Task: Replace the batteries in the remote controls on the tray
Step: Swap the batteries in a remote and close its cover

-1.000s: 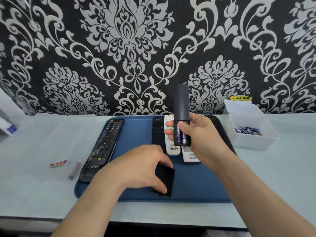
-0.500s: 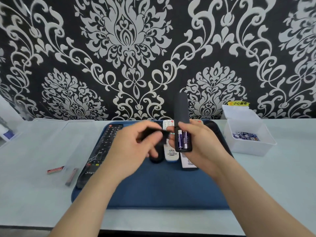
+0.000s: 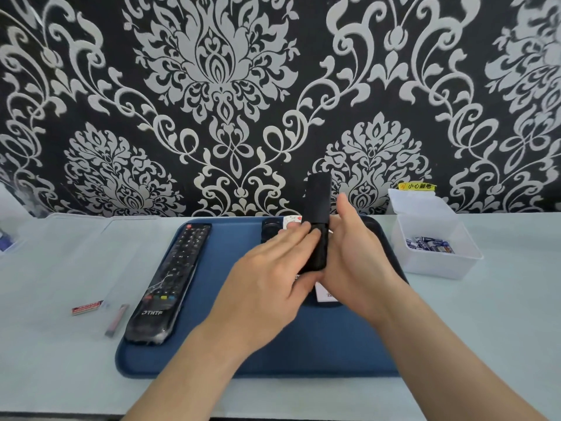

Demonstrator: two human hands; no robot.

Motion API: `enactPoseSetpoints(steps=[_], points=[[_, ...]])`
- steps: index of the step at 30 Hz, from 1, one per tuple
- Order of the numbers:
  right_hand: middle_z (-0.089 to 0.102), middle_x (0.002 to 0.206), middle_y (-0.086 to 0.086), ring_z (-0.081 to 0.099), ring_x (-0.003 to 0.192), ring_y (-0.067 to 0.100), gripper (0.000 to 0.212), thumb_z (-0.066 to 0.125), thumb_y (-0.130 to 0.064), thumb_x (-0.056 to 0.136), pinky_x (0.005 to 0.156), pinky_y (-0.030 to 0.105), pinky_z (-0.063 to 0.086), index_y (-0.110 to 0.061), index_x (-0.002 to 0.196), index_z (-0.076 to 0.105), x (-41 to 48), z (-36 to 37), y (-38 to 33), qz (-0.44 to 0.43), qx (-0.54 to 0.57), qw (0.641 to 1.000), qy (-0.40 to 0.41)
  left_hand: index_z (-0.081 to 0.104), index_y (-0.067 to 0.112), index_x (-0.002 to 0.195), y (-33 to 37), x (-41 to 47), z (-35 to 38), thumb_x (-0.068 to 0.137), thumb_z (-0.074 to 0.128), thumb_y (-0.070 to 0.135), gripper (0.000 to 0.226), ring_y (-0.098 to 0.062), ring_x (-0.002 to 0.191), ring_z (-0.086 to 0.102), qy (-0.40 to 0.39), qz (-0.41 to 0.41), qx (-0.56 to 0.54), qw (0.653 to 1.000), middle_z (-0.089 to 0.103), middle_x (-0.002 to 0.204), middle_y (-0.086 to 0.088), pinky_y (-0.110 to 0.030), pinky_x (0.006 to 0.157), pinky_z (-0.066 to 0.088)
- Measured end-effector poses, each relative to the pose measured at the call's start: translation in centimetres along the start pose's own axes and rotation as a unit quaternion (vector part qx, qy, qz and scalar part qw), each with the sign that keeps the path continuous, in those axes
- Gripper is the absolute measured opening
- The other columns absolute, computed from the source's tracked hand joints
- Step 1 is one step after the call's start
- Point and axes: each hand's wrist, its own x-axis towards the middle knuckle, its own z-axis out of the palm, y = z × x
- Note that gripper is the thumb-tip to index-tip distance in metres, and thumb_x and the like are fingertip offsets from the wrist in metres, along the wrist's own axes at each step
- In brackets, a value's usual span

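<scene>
Since half a second ago the left hand (image 3: 273, 278) has brought the battery cover (image 3: 320, 253) up onto the slim black remote (image 3: 317, 202), and the purple cells that showed in the open compartment are now hidden. That hand's fingers lie straight and close together, flat against the cover; its thumb sits below the remote's lower end. The right hand (image 3: 358, 253) cradles the remote from its right side, thumb raised beside it. Its fingers are behind the body, so how tightly they wrap cannot be seen. The remote stands nearly upright, held above the far middle of the blue tray (image 3: 303, 354).

On the tray's left part a long black remote (image 3: 173, 278) lies buttons up. At the tray's far edge a dark round-topped remote (image 3: 270, 230) and a white remote (image 3: 292, 221) peek out past the fingers. A white label (image 3: 326, 294) shows on the tray under the wrists.

Right of the tray stands a clear box (image 3: 437, 265) holding batteries (image 3: 431, 243), its lid tipped back. Left of the tray, on the pale table (image 3: 485, 314), lie two used red cells (image 3: 86, 307), apart from each other.
</scene>
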Motion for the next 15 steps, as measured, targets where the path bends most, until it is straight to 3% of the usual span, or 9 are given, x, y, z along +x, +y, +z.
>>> enactPoseSetpoints(steps=[6,11,15], points=[[0.066,0.122,0.018,0.061,0.120,0.032,0.080,0.032,-0.069,0.093,0.101,0.043,0.050,-0.003,0.128,0.059,-0.03,0.01,-0.07,0.002,-0.044,0.999,-0.011,0.062,0.010,0.125,0.12,0.02,0.25,0.086,0.054,0.037,0.048,-0.019,0.125,0.052,0.053,0.024,0.014,0.998,0.060,0.132,-0.005,-0.025,0.107,0.035],[0.070,0.121,0.007,0.067,0.113,0.018,0.073,0.031,-0.071,0.092,0.096,0.035,0.052,-0.014,0.127,0.062,-0.35,0.01,0.20,0.001,-0.081,0.996,-0.037,0.062,0.012,0.125,0.03,0.16,0.10,0.088,0.053,0.034,0.044,-0.025,0.123,0.055,0.043,0.043,0.048,0.997,0.059,0.132,-0.006,-0.030,0.106,0.039],[0.065,0.128,0.017,0.064,0.117,0.023,0.079,0.029,-0.070,0.093,0.095,0.035,0.052,-0.007,0.128,0.060,-0.17,0.00,0.07,-0.007,-0.065,0.997,-0.036,0.061,0.015,0.126,0.09,0.01,0.13,0.085,0.054,0.040,0.049,-0.016,0.128,0.050,0.045,-0.021,-0.017,0.999,0.058,0.135,-0.001,-0.017,0.110,0.029]])
